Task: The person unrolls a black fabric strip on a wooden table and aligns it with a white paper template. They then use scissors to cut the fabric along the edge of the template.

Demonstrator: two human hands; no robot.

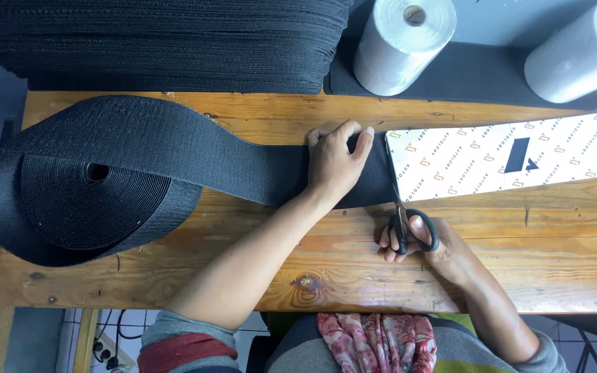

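A wide black band (271,169) is unrolled from a large black roll (84,190) across a wooden table (354,276). The band is pressed flat by the left hand (335,166), just beside a white patterned box (513,155). Black-handled scissors (403,221) are gripped by the right hand (426,242), blades set at the band's edge against the box. Two white rolls (402,41) and stacked black strips (167,41) are seen behind.

We see a wooden table (354,276) carrying a black webbing roll (98,186), a patterned white box (513,155), 2 white film rolls (402,41) and stacked black strips (167,41).
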